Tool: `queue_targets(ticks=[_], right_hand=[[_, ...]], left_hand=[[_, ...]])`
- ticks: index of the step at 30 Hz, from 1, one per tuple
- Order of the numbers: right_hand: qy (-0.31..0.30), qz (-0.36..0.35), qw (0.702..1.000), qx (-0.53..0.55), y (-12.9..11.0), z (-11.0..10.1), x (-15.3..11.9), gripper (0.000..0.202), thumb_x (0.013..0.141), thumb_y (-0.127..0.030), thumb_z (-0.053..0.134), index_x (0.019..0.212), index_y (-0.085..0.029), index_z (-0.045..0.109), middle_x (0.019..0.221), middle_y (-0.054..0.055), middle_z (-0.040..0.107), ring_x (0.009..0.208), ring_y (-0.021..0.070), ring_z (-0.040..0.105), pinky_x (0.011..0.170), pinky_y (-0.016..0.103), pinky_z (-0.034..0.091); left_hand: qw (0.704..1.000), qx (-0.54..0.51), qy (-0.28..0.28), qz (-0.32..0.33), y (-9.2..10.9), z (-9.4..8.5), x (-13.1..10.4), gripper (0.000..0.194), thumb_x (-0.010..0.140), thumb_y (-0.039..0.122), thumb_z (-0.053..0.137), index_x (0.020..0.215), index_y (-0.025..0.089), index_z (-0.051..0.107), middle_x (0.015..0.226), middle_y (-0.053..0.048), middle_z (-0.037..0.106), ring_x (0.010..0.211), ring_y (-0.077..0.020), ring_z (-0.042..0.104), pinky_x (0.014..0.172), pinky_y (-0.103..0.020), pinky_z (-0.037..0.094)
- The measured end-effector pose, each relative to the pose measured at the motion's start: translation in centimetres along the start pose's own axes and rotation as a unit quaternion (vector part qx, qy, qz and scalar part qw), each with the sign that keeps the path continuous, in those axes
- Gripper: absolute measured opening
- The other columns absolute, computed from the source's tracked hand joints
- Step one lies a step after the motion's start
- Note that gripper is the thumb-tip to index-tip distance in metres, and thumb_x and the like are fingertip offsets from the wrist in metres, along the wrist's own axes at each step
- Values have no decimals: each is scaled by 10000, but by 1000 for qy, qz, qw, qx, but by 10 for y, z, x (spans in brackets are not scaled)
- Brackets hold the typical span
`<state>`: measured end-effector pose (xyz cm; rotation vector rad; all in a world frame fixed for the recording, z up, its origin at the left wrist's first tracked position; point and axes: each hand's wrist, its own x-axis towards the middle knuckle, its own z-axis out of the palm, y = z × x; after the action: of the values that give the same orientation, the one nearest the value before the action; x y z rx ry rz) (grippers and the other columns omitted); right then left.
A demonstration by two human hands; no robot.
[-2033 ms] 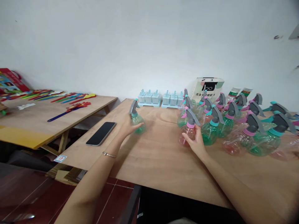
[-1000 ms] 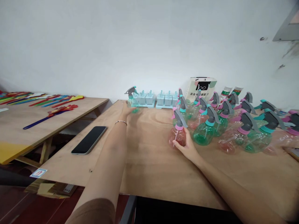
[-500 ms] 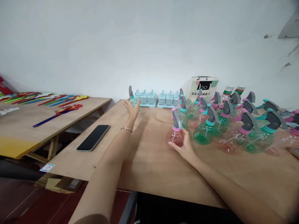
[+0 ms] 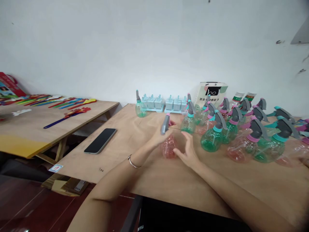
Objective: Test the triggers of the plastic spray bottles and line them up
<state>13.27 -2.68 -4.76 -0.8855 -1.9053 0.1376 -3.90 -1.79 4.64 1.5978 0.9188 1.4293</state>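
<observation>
A pink, see-through spray bottle (image 4: 169,148) with a grey trigger head stands in front of me, its head turned and slightly tilted. My left hand (image 4: 159,138) is closed round its neck, just below the head; some of its fingers are hidden behind the bottle. Fingers curved and apart, my right hand (image 4: 189,153) is at the bottle's right side, its thumb tip by the pink body. I cannot tell whether that thumb touches it. Alone at the back left stands a green spray bottle (image 4: 141,109).
Several green and pink spray bottles (image 4: 212,140) crowd the table's right side. Pale blue ice-pop moulds (image 4: 154,103) and a printed paper bag (image 4: 210,93) stand by the wall. A phone (image 4: 100,140) lies at left. Another table (image 4: 79,118) holds colourful hand-shaped sticks.
My left hand has come from the green bottle at the back to the pink bottle's neck. The pink bottle has shifted left and turned. My right hand has loosened from its body.
</observation>
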Motion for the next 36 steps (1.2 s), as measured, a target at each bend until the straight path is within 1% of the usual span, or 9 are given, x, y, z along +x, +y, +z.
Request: queue_targets(ticks=[4, 10, 14, 16, 21, 26, 28, 32, 36], right_hand=[[164, 55, 984, -34, 24, -6, 48, 752, 903, -510, 561, 1477, -190, 194, 1473, 221, 320, 1470, 340, 293, 1206, 603, 250], [199, 139, 970, -27, 76, 18, 92, 979, 785, -595, 672, 1464, -72, 199, 1501, 315, 319, 1462, 405, 292, 1172, 630, 246], [184, 151, 971, -6, 89, 29, 86, 883, 762, -550, 701, 1404, -83, 313, 1408, 284, 455, 1380, 378, 421, 1136, 593, 335], [159, 128, 979, 2, 86, 28, 78, 838, 752, -529, 714, 1386, -115, 352, 1390, 248, 490, 1358, 359, 455, 1134, 579, 356], [106, 92, 990, 31, 62, 17, 53, 796, 778, -488, 700, 1412, -152, 356, 1431, 211, 491, 1378, 319, 464, 1158, 543, 364], [71, 103, 991, 52, 46, 7, 34, 796, 789, -484, 695, 1439, -180, 351, 1433, 184, 523, 1340, 308, 520, 1129, 541, 412], [60, 115, 990, 61, 44, 4, 28, 804, 784, -489, 698, 1442, -186, 349, 1420, 179, 543, 1323, 312, 539, 1110, 548, 431], [54, 115, 989, 72, 41, 3, 23, 825, 776, -496, 701, 1446, -175, 343, 1441, 186, 527, 1360, 319, 508, 1133, 544, 409], [50, 107, 990, 83, 37, 4, 22, 809, 779, -485, 698, 1444, -188, 347, 1445, 178, 526, 1359, 318, 509, 1135, 541, 405]], left_hand=[[996, -89, -1, -19, 23, -17, 0, 179, 723, 291, 697, 880, 211, 664, 1009, -56, 730, 1087, -246, 666, 1035, -421, 470], [972, -216, -54, -80, 26, -13, -12, 240, 676, 372, 748, 811, 192, 666, 803, -62, 725, 934, -275, 716, 918, -440, 546], [979, -192, 34, -63, 21, -12, -19, 230, 721, 375, 688, 635, 195, 574, 630, -11, 626, 653, -172, 661, 727, -347, 562], [983, -169, 41, -60, 22, -14, -19, 262, 734, 405, 662, 605, 200, 562, 596, -11, 602, 625, -174, 652, 697, -344, 558], [975, -215, -4, -57, 22, -16, -14, 214, 668, 412, 689, 709, 208, 639, 728, -41, 678, 881, -259, 705, 927, -445, 549], [976, -210, 62, -16, 18, -18, -16, 271, 697, 417, 672, 587, 206, 541, 595, 10, 537, 628, -153, 604, 991, -460, 527], [980, -193, 48, -22, 18, -19, -17, 300, 712, 444, 657, 584, 205, 527, 596, 4, 525, 643, -163, 608, 1001, -476, 516], [978, -206, 38, -18, 17, -19, -15, 211, 677, 405, 668, 740, 211, 615, 761, -35, 640, 894, -244, 683, 996, -470, 502], [970, -232, 71, 12, 17, -20, -16, 179, 684, 347, 666, 626, 201, 582, 658, 8, 572, 682, -152, 635, 1010, -433, 506]])
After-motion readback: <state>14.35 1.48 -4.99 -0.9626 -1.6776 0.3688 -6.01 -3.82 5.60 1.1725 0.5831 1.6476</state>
